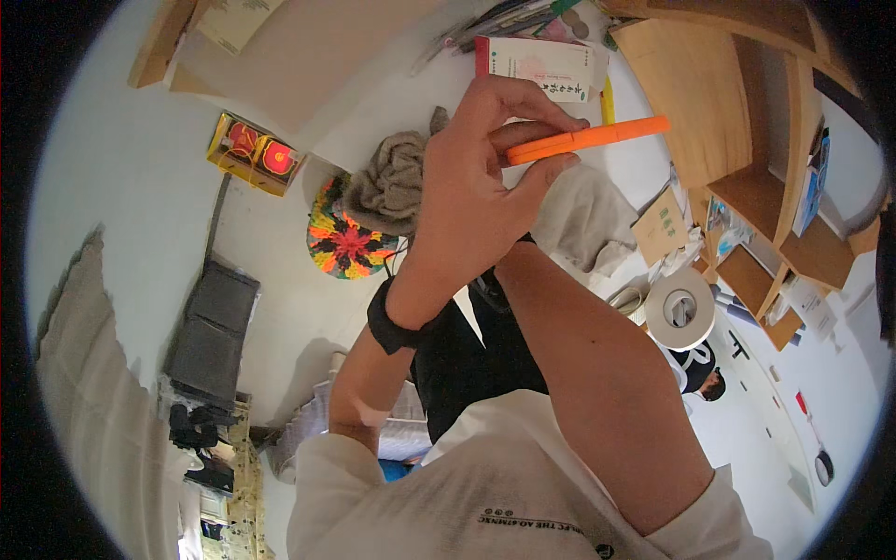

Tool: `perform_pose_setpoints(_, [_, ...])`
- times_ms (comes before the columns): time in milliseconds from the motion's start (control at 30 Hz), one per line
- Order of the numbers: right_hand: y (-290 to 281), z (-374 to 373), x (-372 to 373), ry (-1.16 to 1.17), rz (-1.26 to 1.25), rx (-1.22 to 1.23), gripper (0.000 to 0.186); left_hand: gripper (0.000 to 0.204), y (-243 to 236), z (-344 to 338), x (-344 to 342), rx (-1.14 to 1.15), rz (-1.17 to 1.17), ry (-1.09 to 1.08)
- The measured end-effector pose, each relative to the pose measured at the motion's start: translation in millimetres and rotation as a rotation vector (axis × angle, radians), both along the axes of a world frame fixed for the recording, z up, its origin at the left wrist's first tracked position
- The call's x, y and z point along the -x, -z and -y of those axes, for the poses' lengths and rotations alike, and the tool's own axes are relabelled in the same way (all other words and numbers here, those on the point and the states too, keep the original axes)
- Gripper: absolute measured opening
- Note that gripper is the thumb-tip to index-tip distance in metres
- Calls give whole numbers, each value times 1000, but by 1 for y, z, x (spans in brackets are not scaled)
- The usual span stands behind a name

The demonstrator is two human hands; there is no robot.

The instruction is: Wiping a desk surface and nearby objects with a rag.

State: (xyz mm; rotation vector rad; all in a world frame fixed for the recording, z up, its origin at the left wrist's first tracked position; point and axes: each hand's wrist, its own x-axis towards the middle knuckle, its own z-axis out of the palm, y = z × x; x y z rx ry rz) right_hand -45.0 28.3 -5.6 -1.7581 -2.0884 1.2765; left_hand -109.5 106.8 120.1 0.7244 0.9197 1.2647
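Note:
My left hand [471, 187], with a black band at the wrist, is raised in the upper middle. Its thumb and fingers are closed on a slim orange object [597, 138] with a rounded end and a seam along its side. The object points to the right, nearly level, and its exact kind is unclear. From the lower right, my right forearm [597, 355] reaches up behind the left hand. The left hand hides the right hand, so its fingers cannot be made out. Beyond the orange object lies a white box with a red edge [537, 58].
A crumpled brown cloth [387, 182] and a multicoloured crocheted round piece [353, 238] lie left of my hand. Grey fabric [583, 215] spreads below the orange object. Wooden shelving [686, 103] and a white roll [661, 327] stand right. A yellow box [221, 154] holds red items.

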Motion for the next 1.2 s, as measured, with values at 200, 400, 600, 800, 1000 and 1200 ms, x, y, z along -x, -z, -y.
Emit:
perform_pose_setpoints(200, [-2, 6, -7, -126, 168, -79, 69, 32, 5, 11, 4, -127, -57, -55])
perform_pose_setpoints(400, [-6, 1, -20, -228, 351, -177, 70, 28, 8, 2, -2, -25, -261, -32])
perform_pose_setpoints(600, [-9, -7, -16, -227, 316, -305, 74, 20, 38, -16, 24, 364, -174, -250])
perform_pose_setpoints(800, [-24, -15, -18, -171, 152, -329, 86, 23, 77, -15, 53, 328, -414, -210])
perform_pose_setpoints(1000, [-23, -14, -20, -114, 117, -392, 86, 29, 52, 1, 54, 91, -862, -54])
perform_pose_setpoints(1200, [-11, -13, -21, -136, 143, -403, 90, 35, 64, 47, 61, -177, -1101, 46])
